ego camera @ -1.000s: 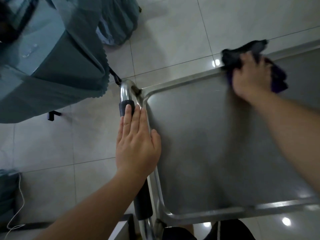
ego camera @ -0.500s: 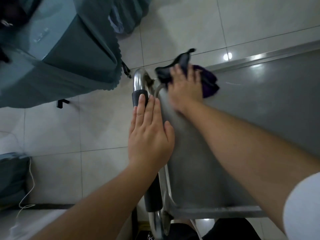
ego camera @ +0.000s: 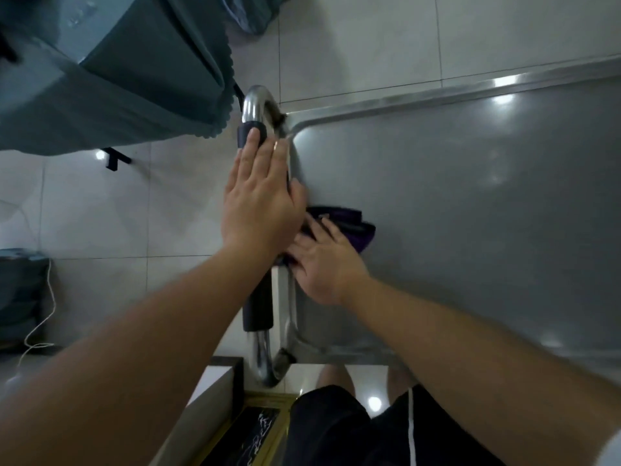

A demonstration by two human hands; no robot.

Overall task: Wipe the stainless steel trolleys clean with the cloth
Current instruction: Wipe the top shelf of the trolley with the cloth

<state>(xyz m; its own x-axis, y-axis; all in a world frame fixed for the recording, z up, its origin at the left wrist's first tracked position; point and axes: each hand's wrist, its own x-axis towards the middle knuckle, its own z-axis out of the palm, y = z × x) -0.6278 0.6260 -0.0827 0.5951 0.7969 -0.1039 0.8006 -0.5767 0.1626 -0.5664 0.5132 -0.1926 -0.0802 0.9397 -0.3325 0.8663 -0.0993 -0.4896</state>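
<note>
1. Black shorts [ego camera: 342,428] with a white side stripe fill the near edge, above pale floor tiles [ego camera: 353,38].
2. Both bare forearms reach up from the near corners toward the trolley's [ego camera: 470,213] left rim.
3. Right hand [ego camera: 327,264] lies flat, fingers straight and spread, pressing the dark purple cloth [ego camera: 349,223] onto the steel tray beside its left rim; the fingers do not curl round the cloth.
4. Left hand [ego camera: 260,203] rests palm down on the black-sleeved handle bar [ego camera: 257,311], fingers straight and together pointing far, thumb over the tray's rim.
5. Farther left hangs a teal cover [ego camera: 117,79] with a scalloped edge.
</note>
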